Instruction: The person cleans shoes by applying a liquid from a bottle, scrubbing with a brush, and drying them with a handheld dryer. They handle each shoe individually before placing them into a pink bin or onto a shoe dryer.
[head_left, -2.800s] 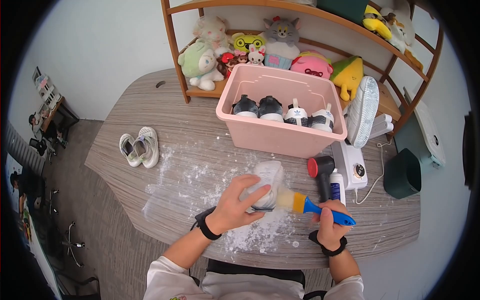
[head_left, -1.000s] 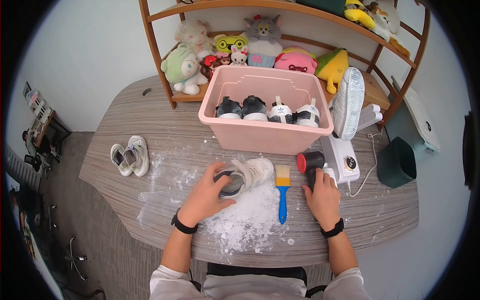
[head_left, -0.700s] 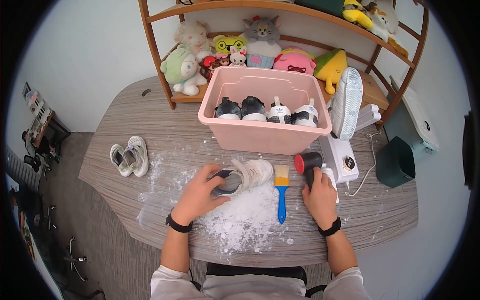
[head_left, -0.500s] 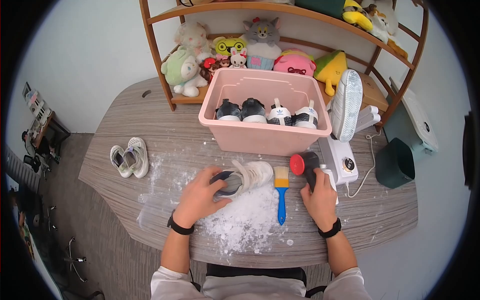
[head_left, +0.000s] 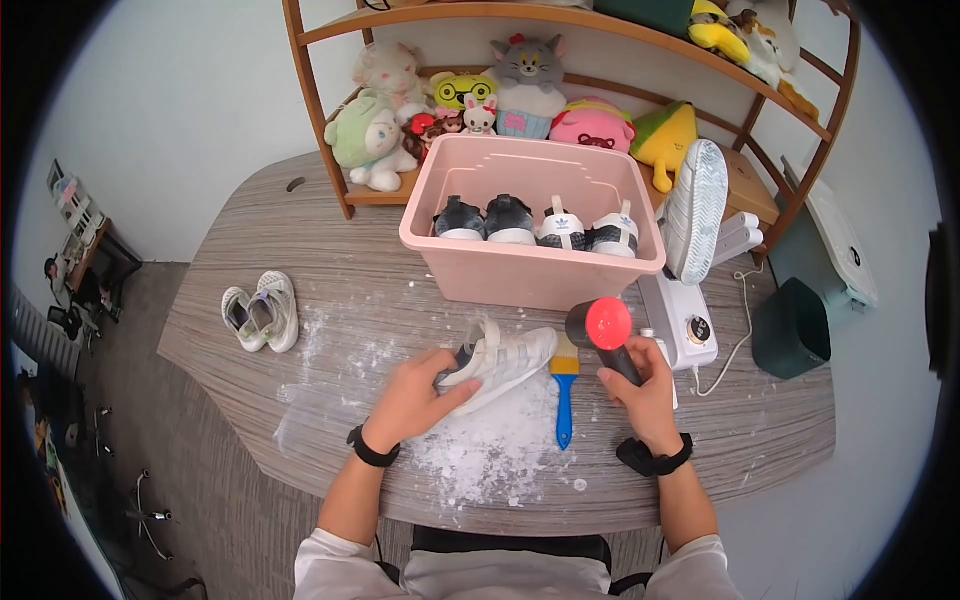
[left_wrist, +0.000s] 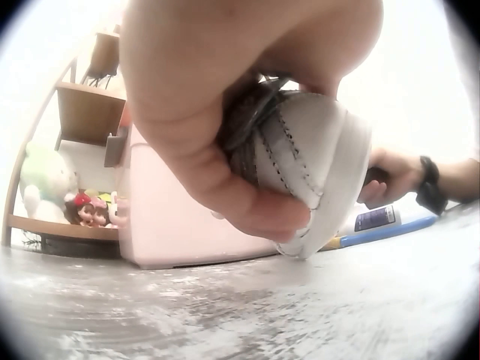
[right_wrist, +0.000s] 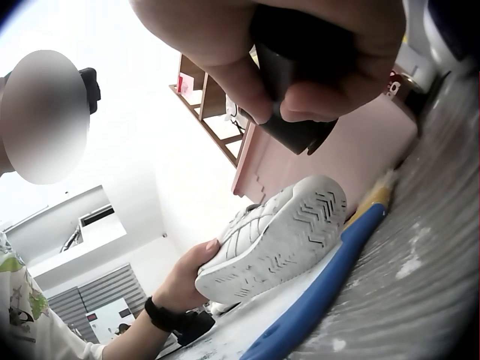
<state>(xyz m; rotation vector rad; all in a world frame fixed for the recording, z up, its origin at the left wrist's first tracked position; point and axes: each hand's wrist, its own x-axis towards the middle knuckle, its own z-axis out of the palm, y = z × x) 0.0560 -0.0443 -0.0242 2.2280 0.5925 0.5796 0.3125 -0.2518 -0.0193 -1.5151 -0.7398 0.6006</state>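
My left hand [head_left: 412, 402] grips a white shoe [head_left: 512, 362] by its heel end, tilted on its side over the white powder [head_left: 480, 450]. In the left wrist view the fingers wrap round the shoe's heel [left_wrist: 315, 142]; in the right wrist view its patterned sole [right_wrist: 281, 244] shows. My right hand [head_left: 645, 395] holds the black handle of a tool with a round red end [head_left: 608, 322], which is raised above the table and faces up. Between the hands a blue-handled brush [head_left: 565, 405] lies flat, its bristles close to the shoe's toe.
Behind stands a pink bin [head_left: 530, 275] with several shoes inside. A small pair of shoes [head_left: 262, 315] is at the left. To the right are a white device [head_left: 685, 320] with an upright shoe [head_left: 697, 215] on it, a cord and a dark green bin [head_left: 790, 330].
The brush was let go and now lies on the table. My right hand took hold of the black tool and lifted it, turning its red end up. My left hand has tilted the shoe.
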